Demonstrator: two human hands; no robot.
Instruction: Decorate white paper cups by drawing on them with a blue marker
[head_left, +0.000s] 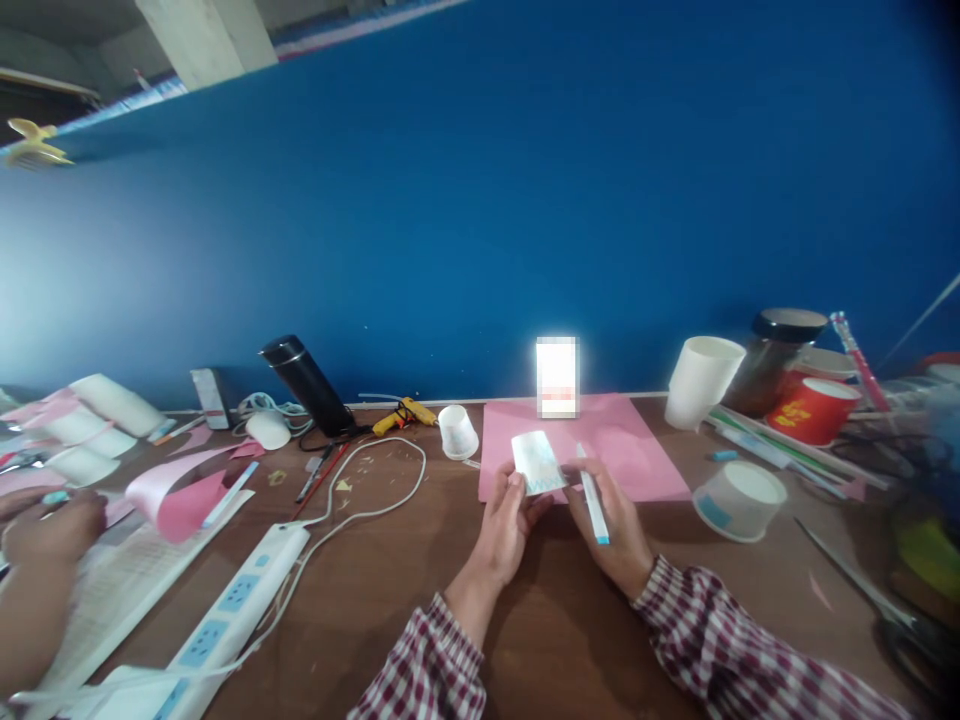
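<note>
Paper cup [538, 463] in left hand [504, 530], marker [593, 497] in right hand [613, 530].

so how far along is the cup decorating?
Partly done: the paper cup in the left hand already shows a blue pattern near its rim. In hand: the right hand holds a marker beside it. Left: the cup's upper part is bare, and the cups nearby look unmarked.
</note>
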